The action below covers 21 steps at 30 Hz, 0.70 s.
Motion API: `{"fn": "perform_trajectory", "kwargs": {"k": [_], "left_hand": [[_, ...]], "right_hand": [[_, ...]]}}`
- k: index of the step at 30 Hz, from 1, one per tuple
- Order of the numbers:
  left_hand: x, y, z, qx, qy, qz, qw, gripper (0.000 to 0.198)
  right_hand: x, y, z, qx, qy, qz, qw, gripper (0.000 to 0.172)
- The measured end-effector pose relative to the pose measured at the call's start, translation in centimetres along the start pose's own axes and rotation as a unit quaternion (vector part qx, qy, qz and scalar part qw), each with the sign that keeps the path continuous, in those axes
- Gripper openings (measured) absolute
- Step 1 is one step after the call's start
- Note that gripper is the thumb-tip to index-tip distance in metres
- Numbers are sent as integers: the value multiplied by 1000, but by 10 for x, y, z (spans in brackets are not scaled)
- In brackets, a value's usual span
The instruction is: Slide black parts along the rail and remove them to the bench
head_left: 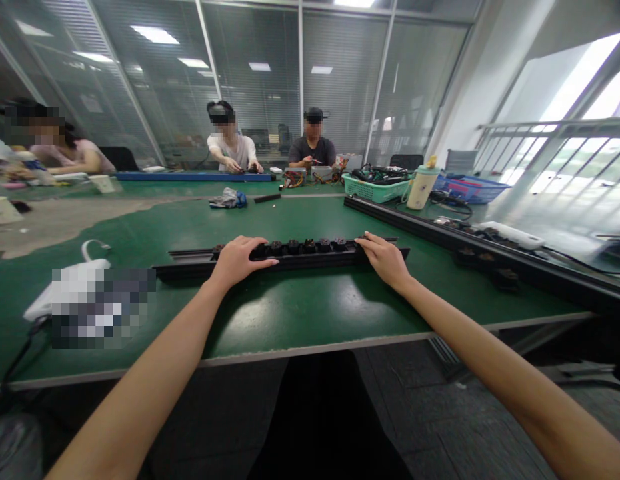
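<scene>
Both of the person's hands are at a black channel (310,262) that lies lengthwise across the near part of the green table (290,313), in front of the person. The left hand (243,259) is at the channel's left part, its fingers bent over the top and its thumb stretched along the near side, apart from the fingers; whether it grips firmly I cannot tell. The right hand (383,259) is at the other end, fingertips down on the dark part there, with its thumb hard to make out, so its hold cannot be told either. Between the hands, a row of small black parts (293,247) sits in the channel. To the right, a long black rail (385,211) runs slantwise along the table, with a white power strip (513,235) near it and more dark pieces (505,279) about its near side. Beyond stand a green basket (373,192) filled with dark items, a pale tumbler (421,189) just beside it, and a blue basket (480,192) farther right. A crumpled grey and blue cloth (229,199) lies on the middle of the table, near a short black strip (267,198). At the left is a white device (97,270), partly blurred. Three co-workers are seated along the far side, and a long blue bar (190,177) lies before the middle one.
</scene>
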<state>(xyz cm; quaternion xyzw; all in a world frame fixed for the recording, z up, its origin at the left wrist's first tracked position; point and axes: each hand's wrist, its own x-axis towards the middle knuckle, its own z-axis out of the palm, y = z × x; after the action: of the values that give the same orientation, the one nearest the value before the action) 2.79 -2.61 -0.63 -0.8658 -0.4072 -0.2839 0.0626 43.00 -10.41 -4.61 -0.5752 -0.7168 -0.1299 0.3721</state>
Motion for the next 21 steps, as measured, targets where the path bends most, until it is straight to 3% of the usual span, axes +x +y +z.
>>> {"fn": "perform_trajectory", "kwargs": {"k": [21], "left_hand": [[0, 0, 1, 7, 3, 6, 1000, 69]], "right_hand": [[2, -5, -4, 2, 10, -8, 1000, 38]]}}
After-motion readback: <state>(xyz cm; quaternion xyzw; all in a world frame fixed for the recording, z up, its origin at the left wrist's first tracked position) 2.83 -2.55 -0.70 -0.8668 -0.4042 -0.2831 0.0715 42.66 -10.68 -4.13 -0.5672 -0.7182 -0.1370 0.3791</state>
